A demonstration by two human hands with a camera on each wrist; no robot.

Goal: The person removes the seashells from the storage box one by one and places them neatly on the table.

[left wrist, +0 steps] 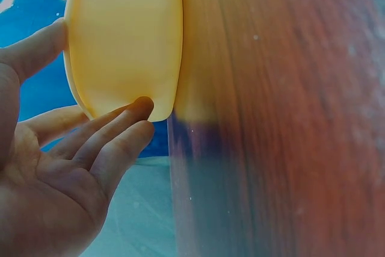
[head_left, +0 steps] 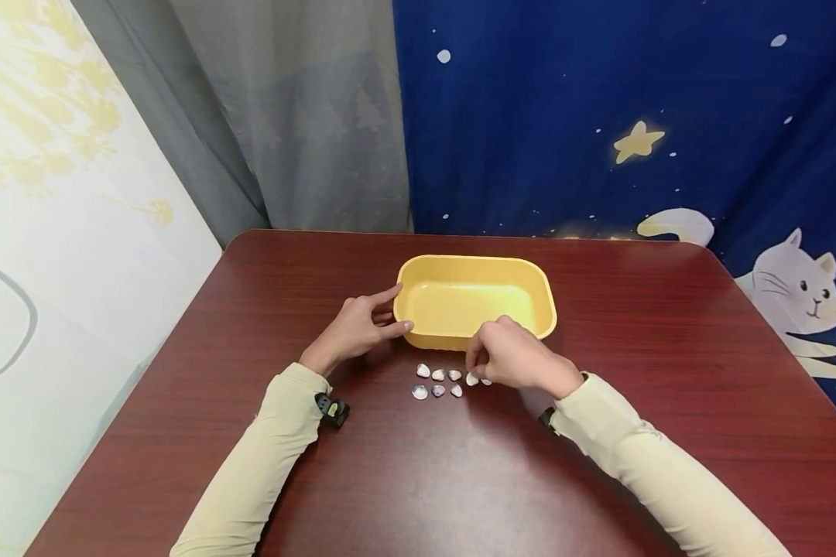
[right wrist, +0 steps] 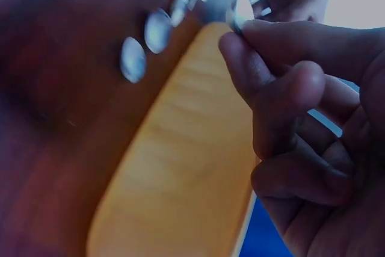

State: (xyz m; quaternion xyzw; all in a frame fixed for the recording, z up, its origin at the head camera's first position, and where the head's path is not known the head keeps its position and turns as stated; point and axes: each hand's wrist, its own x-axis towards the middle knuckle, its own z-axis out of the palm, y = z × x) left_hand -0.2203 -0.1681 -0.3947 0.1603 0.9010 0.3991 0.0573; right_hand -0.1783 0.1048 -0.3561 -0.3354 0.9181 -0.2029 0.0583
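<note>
A yellow plastic basin (head_left: 474,265) stands on the table. My left hand (head_left: 354,329) is at its left end, the thumb and fingers spread and fairly straight against the rim and outer wall. In the left wrist view, the fingertips (left wrist: 143,106) touch the basin's end wall. Just off the basin's near side, my right hand (head_left: 519,356) pinches a small pale seashell (right wrist: 242,11) between thumb and index finger. Several more seashells (head_left: 438,391) lie in two short rows on the table beside it. The right hand partly covers the shells at the right.
The dark red-brown wooden table (head_left: 418,480) reaches a rounded far edge. Behind it hang a grey curtain (head_left: 320,116) and a blue one (head_left: 529,116) with stars and a cat. A white patterned panel (head_left: 56,271) stands along the left.
</note>
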